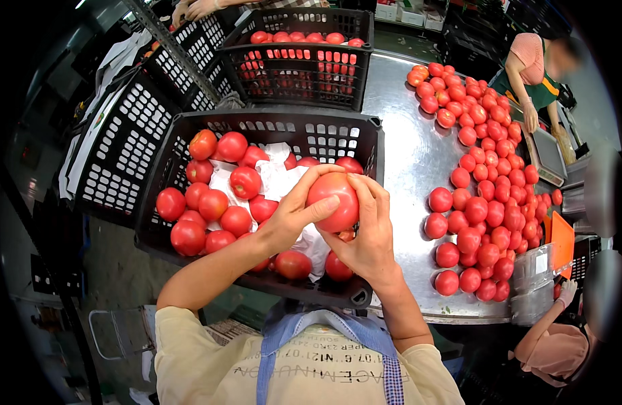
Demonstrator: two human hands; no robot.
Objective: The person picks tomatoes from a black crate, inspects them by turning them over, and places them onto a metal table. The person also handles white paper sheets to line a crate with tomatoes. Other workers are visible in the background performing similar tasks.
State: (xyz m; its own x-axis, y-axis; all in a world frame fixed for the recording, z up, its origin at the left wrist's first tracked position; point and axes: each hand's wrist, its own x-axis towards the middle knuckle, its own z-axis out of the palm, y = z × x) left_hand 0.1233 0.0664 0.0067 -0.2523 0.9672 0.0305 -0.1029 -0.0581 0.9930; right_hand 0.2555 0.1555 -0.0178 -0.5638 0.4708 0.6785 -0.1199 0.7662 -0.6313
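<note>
Between my two hands I hold one large red tomato [336, 195] above a black plastic crate [260, 293]. My left hand [295, 207] grips its left side, with the thumb lying across the front. Around its right side curl the fingers of my right hand [369, 228]. Below, the crate contains many loose tomatoes [213, 204] with crumpled white paper [275, 177] among them. Some of the crate's contents are hidden behind my hands and forearms.
A spread of tomatoes [485, 202] covers the right part of the metal table [402, 167]. Behind my crate stands another black crate [295, 61] with tomatoes. A scale [546, 152], clear plastic boxes [532, 283] and an orange tray [561, 243] lie right. Co-workers stand at the right and the back.
</note>
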